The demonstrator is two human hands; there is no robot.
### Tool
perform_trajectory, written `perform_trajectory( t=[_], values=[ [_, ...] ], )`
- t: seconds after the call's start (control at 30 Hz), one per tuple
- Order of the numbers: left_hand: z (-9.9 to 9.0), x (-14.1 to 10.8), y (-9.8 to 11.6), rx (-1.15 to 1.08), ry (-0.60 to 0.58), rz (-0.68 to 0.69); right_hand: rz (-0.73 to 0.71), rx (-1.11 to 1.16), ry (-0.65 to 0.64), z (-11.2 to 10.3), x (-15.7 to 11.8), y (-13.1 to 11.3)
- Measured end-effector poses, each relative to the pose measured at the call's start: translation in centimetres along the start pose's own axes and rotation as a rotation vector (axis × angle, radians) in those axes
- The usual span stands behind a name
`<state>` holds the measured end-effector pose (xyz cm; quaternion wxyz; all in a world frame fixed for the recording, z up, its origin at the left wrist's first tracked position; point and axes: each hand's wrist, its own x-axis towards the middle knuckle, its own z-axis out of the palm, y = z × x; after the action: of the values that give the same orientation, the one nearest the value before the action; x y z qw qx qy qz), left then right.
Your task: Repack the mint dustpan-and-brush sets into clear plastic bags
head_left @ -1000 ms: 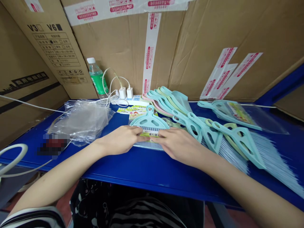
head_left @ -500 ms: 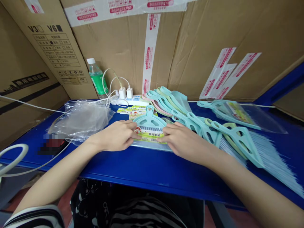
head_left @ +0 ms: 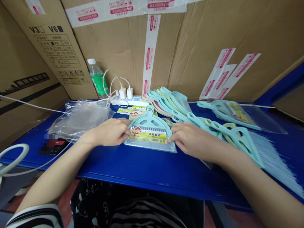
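A light-blue dustpan (head_left: 148, 118) lies in a clear plastic bag (head_left: 152, 148) at the middle of the table, its handle pointing away from me. Blue bristles of a small brush show through the film behind a printed yellow-green card (head_left: 152, 135). At the bag's left edge my left hand (head_left: 111, 131) is closed, fingers curled against the film. My right hand (head_left: 188, 137) pinches at the right edge beside the card, with the other fingers folded in. Exactly how much film each hand grips is hidden.
Clear bags (head_left: 82, 120) are piled at left, near a blurred dark object (head_left: 53, 145). Behind are printed cards (head_left: 133, 110), a power strip (head_left: 136, 100) and a bottle (head_left: 98, 77). Stacked dustpans (head_left: 163, 99), brushes (head_left: 242, 141) and a bagged set (head_left: 232, 112) lie right.
Both hands have moved apart from the card's face to the bag's left and right edges. More of the card and dustpan is uncovered. The bagged set stays in about the same place.
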<state>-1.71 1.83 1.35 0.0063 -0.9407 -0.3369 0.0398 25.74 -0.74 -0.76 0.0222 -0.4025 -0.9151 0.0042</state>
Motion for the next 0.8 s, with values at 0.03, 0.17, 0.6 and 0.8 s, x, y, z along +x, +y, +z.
perform_trajectory(
  t=[0.03, 0.17, 0.6, 0.8],
  values=[
    [-0.1, 0.0, 0.0, 0.005, -0.012, -0.011, 0.017, -0.001, -0.012, -0.1, 0.0, 0.0],
    [-0.2, 0.1, -0.1, 0.012, -0.042, -0.052, 0.080, 0.008, -0.062, -0.4, 0.1, -0.1],
    [1.5, 0.9, 0.3, 0.113, 0.090, 0.000, -0.010, -0.029, 0.057, 0.1, 0.1, -0.6],
    [2.0, 1.2, 0.7, 0.164, 0.147, 0.079, -0.107, -0.162, 0.187, 1.7, 0.8, -1.0]
  ],
)
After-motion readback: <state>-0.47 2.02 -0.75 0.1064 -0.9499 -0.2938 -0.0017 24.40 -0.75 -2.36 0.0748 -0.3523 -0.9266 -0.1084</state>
